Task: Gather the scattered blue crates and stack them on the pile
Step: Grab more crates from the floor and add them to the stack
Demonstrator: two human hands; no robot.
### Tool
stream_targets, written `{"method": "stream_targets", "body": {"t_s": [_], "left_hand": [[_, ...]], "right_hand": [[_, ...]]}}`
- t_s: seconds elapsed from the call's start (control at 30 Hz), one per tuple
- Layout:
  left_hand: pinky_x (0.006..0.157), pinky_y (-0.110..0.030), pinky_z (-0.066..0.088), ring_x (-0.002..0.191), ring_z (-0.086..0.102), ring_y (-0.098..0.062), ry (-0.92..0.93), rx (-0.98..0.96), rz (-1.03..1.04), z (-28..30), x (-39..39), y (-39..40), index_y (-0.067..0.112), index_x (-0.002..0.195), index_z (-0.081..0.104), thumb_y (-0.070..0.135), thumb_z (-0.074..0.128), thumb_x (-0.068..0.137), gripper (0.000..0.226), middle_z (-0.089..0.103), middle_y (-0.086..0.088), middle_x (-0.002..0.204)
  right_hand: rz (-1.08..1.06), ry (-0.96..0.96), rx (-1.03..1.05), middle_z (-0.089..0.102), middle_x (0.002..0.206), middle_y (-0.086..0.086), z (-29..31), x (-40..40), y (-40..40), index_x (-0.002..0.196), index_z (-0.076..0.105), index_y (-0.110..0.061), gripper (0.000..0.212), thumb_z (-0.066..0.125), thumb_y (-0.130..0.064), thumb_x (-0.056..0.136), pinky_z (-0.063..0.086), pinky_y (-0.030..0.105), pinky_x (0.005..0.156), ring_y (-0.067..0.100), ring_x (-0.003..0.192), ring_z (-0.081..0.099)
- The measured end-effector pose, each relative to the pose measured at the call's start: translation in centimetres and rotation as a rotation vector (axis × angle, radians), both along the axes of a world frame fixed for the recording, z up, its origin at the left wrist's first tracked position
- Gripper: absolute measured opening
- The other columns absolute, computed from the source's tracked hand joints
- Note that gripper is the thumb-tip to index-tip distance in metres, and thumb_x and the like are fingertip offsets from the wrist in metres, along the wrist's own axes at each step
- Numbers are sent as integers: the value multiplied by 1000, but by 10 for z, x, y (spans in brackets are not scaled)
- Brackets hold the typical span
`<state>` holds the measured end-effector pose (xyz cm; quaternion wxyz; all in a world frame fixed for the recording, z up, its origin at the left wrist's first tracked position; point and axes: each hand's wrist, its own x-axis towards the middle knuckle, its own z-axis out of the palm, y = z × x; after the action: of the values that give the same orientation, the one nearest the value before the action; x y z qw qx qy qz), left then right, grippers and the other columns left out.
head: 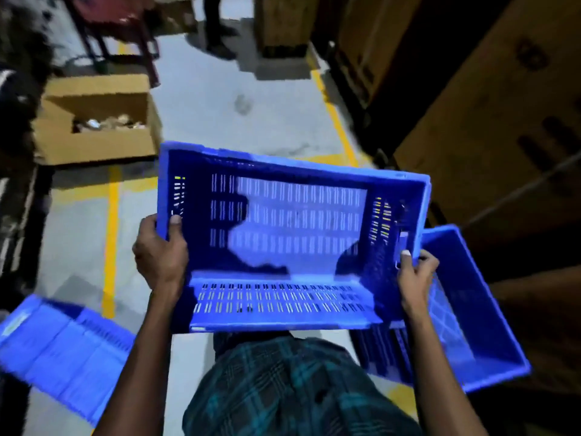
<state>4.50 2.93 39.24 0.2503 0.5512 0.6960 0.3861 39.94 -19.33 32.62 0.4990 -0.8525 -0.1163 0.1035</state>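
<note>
Gripping a slotted rectangular blue plastic crate [292,228], the left hand [160,250] and right hand [415,272] clamped opposite short rims; beyond the left one sat an open cardboard box [94,143].

No text can be read anywhere. The big cardboard boxes [490,127] up and to the right of the right hand [415,275] carry dark printed marks (too blurred to read).

The blue crate at 8 o'clock [59,350] is motion-blurred and cut by the left edge. The held crate [292,234] hides part of the crate at 4 o'clock [478,313]. The open carton's [94,121] contents are unreadable.
</note>
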Motion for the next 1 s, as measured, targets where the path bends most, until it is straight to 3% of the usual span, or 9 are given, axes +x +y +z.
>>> {"method": "stream_targets", "body": {"t_s": [0.03, 0.13, 0.3, 0.47, 0.57, 0.7, 0.87, 1.0], "left_hand": [[71, -38, 40, 89, 58, -41, -2, 12, -57, 2, 12, 7, 4, 106, 61, 34, 56, 95, 32, 66, -23, 99], [68, -36, 36, 84, 57, -39, -20, 42, -211, 7, 49, 34, 2, 102, 62, 33, 57, 94, 31, 65, -23, 95], [68, -34, 34, 82, 56, -38, -74, 55, -463, 14, 118, 74, 0, 97, 61, 31, 57, 94, 31, 63, -24, 93], [65, -32, 30, 76, 52, -35, -84, 23, -645, 16, 162, 98, -1, 92, 59, 31, 57, 95, 33, 59, -22, 85], [66, -30, 31, 76, 54, -34, -99, -6, -736, 12, 186, 103, -1, 91, 60, 28, 57, 95, 29, 60, -22, 85], [69, -34, 38, 78, 54, -33, -100, -73, -809, -1, 226, 106, 1, 93, 61, 28, 58, 93, 27, 63, -22, 89], [68, -33, 35, 78, 57, -37, -73, 0, -876, -9, 258, 101, -2, 93, 62, 28, 56, 94, 31, 64, -25, 88], [67, -30, 37, 78, 61, -37, -104, 13, -960, -7, 300, 106, 2, 93, 64, 33, 56, 92, 33, 66, -23, 88]], "right_hand": [[-53, -7, -3, 55, 107, 20, 4, 0, -11, 106, 40, -22, 23, 50, -36, 89, 43, 45, 88, 30, 94, 55], [-187, -74, 9, 48, 104, 12, 16, 2, -32, 111, 45, -8, 29, 48, -30, 92, 35, 30, 82, 20, 92, 47], [-467, -71, -30, 49, 91, 4, 36, -8, -50, 116, 45, 3, 27, 49, -19, 100, 27, 24, 71, 19, 85, 45], [-651, -89, -45, 50, 102, 7, 47, -39, -63, 109, 45, -12, 29, 47, -34, 92, 30, 26, 76, 20, 90, 48], [-734, -96, -37, 49, 101, 9, 52, -47, -66, 113, 46, -4, 42, 44, -36, 86, 31, 24, 74, 20, 88, 47], [-826, -97, -77, 52, 98, 6, 45, -34, -75, 114, 47, -4, 43, 46, -37, 85, 36, 30, 75, 21, 89, 50], [-906, -71, -146, 52, 101, 2, 41, -8, -89, 114, 48, -7, 24, 51, -24, 97, 40, 37, 82, 21, 92, 52], [-995, -56, -85, 57, 102, 6, 30, -6, -90, 110, 46, -15, 22, 50, -30, 94, 43, 39, 81, 25, 91, 56]]}}
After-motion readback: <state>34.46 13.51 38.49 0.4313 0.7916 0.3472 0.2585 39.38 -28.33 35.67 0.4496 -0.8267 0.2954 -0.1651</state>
